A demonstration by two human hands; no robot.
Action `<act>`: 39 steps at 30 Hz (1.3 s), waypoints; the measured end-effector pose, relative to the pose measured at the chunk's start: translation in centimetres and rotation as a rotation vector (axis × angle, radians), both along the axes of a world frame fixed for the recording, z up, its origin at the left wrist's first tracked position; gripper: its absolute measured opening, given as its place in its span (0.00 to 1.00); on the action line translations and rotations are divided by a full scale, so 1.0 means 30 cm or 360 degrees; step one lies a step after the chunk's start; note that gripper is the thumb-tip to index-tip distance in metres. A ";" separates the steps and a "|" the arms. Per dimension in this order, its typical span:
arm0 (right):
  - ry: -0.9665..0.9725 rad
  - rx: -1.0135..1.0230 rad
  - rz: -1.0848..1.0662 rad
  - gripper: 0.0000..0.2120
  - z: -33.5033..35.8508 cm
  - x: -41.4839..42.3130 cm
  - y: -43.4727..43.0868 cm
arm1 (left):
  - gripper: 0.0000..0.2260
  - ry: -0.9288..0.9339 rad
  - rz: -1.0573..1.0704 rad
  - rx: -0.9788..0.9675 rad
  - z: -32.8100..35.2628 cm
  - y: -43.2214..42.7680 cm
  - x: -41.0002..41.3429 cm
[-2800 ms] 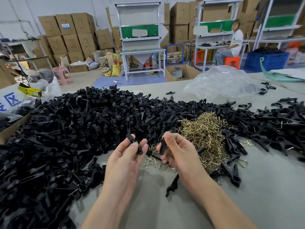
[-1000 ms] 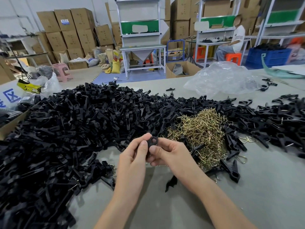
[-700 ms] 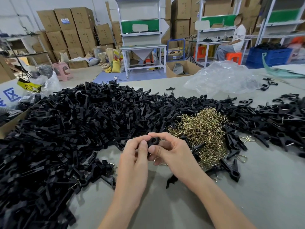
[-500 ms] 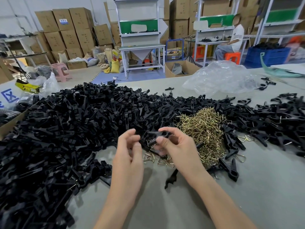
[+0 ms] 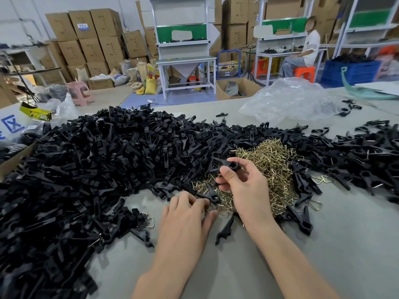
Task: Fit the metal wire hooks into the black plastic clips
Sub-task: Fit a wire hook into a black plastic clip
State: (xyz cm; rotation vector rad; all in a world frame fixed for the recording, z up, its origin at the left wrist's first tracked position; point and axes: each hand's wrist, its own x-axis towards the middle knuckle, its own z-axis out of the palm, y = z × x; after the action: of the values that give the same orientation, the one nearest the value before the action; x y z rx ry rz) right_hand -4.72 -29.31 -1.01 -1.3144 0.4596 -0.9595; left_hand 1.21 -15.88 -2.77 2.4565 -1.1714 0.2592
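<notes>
A second ago both of your hands were together on one black plastic clip (image 5: 226, 166); now they have parted. Your right hand (image 5: 248, 190) has kept the clip and pinches it between thumb and fingertips, raised above the near edge of the pile of brass-coloured wire hooks (image 5: 269, 160). Its ringed end faces you.

Your left hand (image 5: 185, 214) has let go and dropped to the bench (image 5: 345, 244). Its fingers are bent over the loose hooks (image 5: 224, 207) scattered just in front of the pile. The fingertips are hidden behind the knuckles, so you cannot tell whether a hook is already between them.

This reads as the two halves of the clip being joined, with the spring step now open: you are fetching a hook for the clip you hold. No hook shows on that clip yet, so the fitting itself is not done. The big heap of black clips (image 5: 97, 169) to your left and behind is hardly touched, so most of the job lies ahead. A single clip half (image 5: 224, 230) lies loose on the bench between your wrists.
</notes>
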 end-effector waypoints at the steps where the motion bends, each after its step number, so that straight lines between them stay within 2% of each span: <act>1: 0.0001 0.0002 -0.0002 0.08 0.000 -0.001 0.000 | 0.16 0.0035 -0.0007 -0.0008 0.000 -0.004 0.000; 4: 0.0006 -0.0005 -0.0007 0.08 -0.001 0.001 0.000 | 0.12 0.0184 -0.0017 -0.0021 -0.001 -0.011 0.006; 7: 0.0008 -0.0004 -0.0001 0.08 0.000 0.004 0.001 | 0.04 0.0338 -0.0054 -0.0175 0.010 -0.004 0.010; 14: -0.0009 0.0048 0.0082 0.09 0.001 0.003 -0.004 | 0.08 0.0590 -0.0120 -0.0583 0.005 0.006 0.020; 19: -0.0009 0.0051 0.0108 0.10 0.000 0.002 -0.005 | 0.05 0.0303 -0.0236 -0.0638 0.020 0.020 0.037; 24: -0.0002 0.0046 0.0103 0.09 -0.004 0.007 -0.005 | 0.09 0.0398 -0.0238 -0.0729 0.020 0.015 0.038; 27: 0.0002 0.0042 0.0103 0.09 -0.005 0.008 -0.004 | 0.08 0.0214 -0.0264 -0.0761 0.034 0.026 0.036; 29: 0.0004 0.0048 0.0107 0.09 -0.005 0.007 -0.004 | 0.08 -0.0080 -0.0323 -0.0587 0.040 0.039 0.048; 30: 0.0007 0.0048 0.0109 0.09 -0.005 0.007 -0.004 | 0.11 -0.0197 -0.0354 -0.0462 0.039 0.042 0.054; 32: 0.0017 0.0039 0.0111 0.09 -0.004 0.005 -0.002 | 0.12 -0.0267 -0.0376 -0.0328 0.031 0.042 0.072; 34: 0.0016 0.0033 0.0124 0.09 -0.003 0.006 0.002 | 0.06 -0.0148 -0.0351 -0.0415 0.043 0.046 0.071; 35: 0.0013 0.0031 0.0128 0.09 -0.002 0.004 0.001 | 0.08 -0.0027 -0.0327 -0.0536 0.048 0.044 0.065; 39: 0.0002 0.0032 0.0179 0.10 0.006 -0.001 0.008 | 0.07 0.0613 -0.0042 -0.1096 0.065 0.038 0.049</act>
State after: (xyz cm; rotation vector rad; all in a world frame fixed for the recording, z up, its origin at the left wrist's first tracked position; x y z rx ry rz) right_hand -4.76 -29.06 -0.82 -1.3089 0.3914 -0.8588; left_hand 2.69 -14.75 -0.82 1.7815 -0.7758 0.1383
